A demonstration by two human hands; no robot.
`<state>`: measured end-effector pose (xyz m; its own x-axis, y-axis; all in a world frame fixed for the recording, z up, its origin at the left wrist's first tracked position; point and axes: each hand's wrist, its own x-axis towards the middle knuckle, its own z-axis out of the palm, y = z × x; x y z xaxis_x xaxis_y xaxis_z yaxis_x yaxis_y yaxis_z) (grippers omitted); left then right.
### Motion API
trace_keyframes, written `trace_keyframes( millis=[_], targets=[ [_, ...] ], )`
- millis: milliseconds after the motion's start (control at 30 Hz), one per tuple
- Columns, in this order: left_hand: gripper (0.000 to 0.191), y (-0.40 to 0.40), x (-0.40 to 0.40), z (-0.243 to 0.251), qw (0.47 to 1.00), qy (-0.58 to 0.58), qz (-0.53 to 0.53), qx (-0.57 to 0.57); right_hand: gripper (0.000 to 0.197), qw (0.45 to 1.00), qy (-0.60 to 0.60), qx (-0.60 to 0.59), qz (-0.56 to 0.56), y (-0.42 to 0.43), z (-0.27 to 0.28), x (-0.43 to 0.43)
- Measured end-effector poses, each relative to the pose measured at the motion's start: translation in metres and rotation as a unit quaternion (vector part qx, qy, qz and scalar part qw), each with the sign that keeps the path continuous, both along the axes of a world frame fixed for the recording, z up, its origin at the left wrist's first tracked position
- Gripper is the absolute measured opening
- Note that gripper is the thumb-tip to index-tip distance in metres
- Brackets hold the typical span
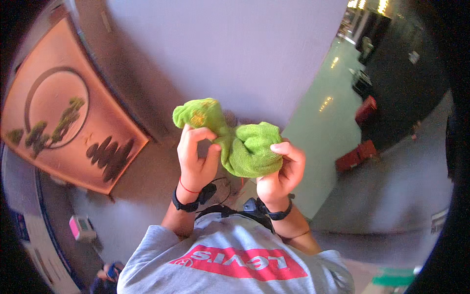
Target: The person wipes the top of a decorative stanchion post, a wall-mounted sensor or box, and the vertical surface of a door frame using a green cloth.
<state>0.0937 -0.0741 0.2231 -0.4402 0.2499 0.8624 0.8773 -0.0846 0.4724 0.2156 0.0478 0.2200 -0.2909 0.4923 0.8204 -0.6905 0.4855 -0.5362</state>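
Observation:
In front of my chest I hold a bright green knitted fabric piece [253, 154], sock-like in its bulk, with a yellow-orange patch near its far left end. My left hand [198, 150] pinches it from below at the left part, the thumb and index finger close to the narrow middle. At the right end, my right hand [284, 169] grips the bunched, rolled part, with the thumb on top near the edge. A fold opens between the right lobe and the middle. Some of my fingers are hidden behind the fabric. Both wrists carry black straps with small devices.
A large pale wall or panel [227, 47] rises ahead. To the left stands a lit orange panel [69, 55] with a circle and tree design. Green floor [312, 147] stretches right, with red boxes [356, 156] beyond. A person [106, 273] is at lower left, near a pink-and-white box [82, 228].

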Motion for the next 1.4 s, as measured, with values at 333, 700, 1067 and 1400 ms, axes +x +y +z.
trace_keyframes(
  millis=[333,700,1067,1400],
  targets=[
    [0.057,0.035,-0.048,0.037,0.921,-0.161,-0.340,-0.101,0.043,0.965,-0.013,0.101,-0.241,-0.014,0.047,-0.036],
    [0.028,0.053,-0.069,0.032,0.921,-0.146,-0.339,-0.122,0.048,0.937,-0.217,0.165,-0.219,-0.002,0.058,-0.071],
    [0.026,0.056,-0.054,0.016,0.945,-0.181,-0.264,-0.062,0.051,0.932,-0.274,0.183,-0.151,0.010,0.067,-0.075],
    [0.038,0.046,-0.046,0.000,0.954,-0.187,-0.204,-0.113,0.040,0.961,-0.231,0.147,0.036,0.040,0.056,-0.075]
  ],
)
